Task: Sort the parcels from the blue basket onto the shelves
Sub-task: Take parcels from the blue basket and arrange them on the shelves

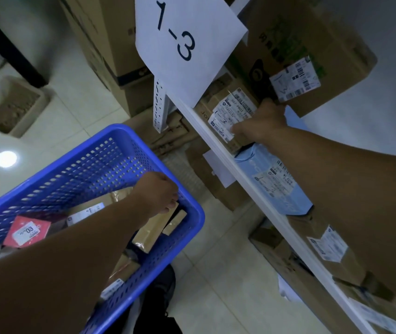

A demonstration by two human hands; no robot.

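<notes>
A blue perforated basket (76, 174) sits low at the left, holding several parcels: brown cardboard boxes and a red packet (27, 231) with a white label. My left hand (157, 194) reaches into the basket's right end, fingers closed on a long brown box (154, 229). My right hand (262, 124) is on the white shelf (218, 143), gripping a small brown parcel (230, 114) whose white label is marked 1-3. A paper sign (184, 42) reading 1-3 hangs above that shelf.
A light blue parcel (274, 179) and brown labelled boxes (329, 249) stand further along the shelf. A large carton (298, 49) lies behind my right hand. More cartons (110, 44) are stacked on the tiled floor, and boxes fill the lower shelf.
</notes>
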